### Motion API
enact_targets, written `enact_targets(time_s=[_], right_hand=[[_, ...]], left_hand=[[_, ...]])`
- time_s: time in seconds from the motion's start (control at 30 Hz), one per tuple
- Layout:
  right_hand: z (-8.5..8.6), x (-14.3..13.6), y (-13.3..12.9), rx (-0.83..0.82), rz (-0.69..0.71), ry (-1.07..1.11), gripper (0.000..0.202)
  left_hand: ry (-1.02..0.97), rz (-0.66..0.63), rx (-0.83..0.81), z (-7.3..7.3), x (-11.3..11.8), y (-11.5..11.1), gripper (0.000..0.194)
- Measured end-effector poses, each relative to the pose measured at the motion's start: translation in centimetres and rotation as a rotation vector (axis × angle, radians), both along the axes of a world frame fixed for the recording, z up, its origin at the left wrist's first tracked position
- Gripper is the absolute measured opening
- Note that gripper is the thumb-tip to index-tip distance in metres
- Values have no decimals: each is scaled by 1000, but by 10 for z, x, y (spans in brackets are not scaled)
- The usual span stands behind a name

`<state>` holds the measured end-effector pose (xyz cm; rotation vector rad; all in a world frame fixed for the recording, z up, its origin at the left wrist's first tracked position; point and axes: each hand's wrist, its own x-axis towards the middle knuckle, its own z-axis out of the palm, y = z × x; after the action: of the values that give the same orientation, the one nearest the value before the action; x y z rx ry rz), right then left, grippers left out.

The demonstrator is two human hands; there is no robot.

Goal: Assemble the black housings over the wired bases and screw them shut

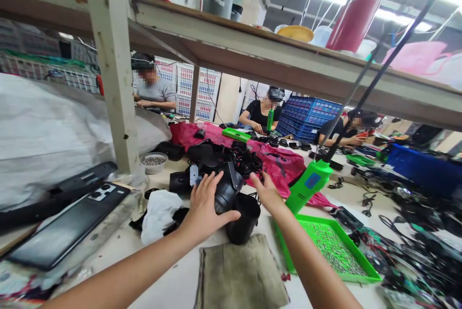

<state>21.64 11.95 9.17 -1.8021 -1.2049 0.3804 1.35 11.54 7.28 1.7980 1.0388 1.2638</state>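
Note:
My left hand lies with spread fingers against the left side of a black plastic housing, thumb stretched to the right. It does not visibly close around it. Just below stands an open black cup-shaped housing. My right hand is to the right of these housings, thumb and forefinger apart, near a heap of black cables; its other fingers are partly hidden. A worn cloth-like pad lies in front, between my forearms. White crumpled plastic sits left of my left hand.
A green electric screwdriver hangs by my right forearm, above a green tray of small screws. At left are a phone, a tub of small parts and a post. A shelf spans overhead. Several people work beyond.

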Motion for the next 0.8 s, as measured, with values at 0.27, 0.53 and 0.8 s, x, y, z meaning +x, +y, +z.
enact_targets(time_s=[0.27, 0.53, 0.8], right_hand=[[-87, -37, -130, 384, 224, -519, 73], [-129, -29, -129, 408, 147, -465, 75], [-150, -18, -119, 541, 146, -541, 67]], left_hand=[[-499, -88, -448, 45, 36, 40, 44], [-1098, -195, -511, 130, 18, 70, 42], [-1127, -315, -278, 154, -2, 61, 39]])
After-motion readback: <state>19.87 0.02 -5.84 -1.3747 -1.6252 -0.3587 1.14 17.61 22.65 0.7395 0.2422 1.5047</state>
